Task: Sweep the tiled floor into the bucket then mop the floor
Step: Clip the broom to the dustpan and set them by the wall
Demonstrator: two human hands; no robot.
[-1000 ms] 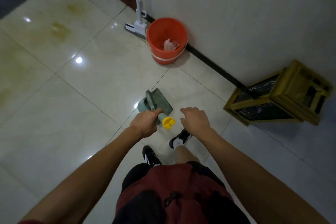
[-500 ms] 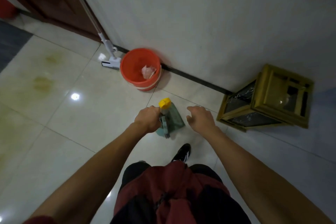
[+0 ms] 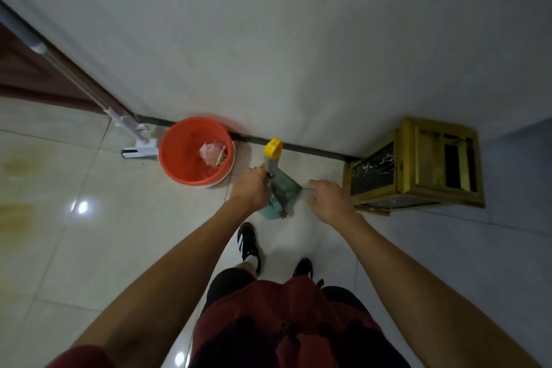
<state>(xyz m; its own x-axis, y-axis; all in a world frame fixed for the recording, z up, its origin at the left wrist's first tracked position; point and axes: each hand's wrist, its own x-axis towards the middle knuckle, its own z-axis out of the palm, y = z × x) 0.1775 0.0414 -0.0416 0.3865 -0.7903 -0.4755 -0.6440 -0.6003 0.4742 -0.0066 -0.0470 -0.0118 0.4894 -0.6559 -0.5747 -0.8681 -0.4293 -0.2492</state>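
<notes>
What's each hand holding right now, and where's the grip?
Left hand grips the green dustpan by its yellow-tipped handle. Right hand holds nothing.

The left hand [image 3: 250, 188] grips the handle of a green dustpan [image 3: 280, 193], whose yellow handle end [image 3: 274, 148] points up toward the wall beyond the hand. Just to the right of the pan, the right hand [image 3: 330, 202] hovers with fingers loosely spread, holding nothing. Beyond and left of the left hand stands the orange bucket [image 3: 179, 158] with pink litter [image 3: 212, 152] inside, a white mop [image 3: 140, 148] leaning past it, and a wooden crate [image 3: 418, 170] lies just right of the right hand.
</notes>
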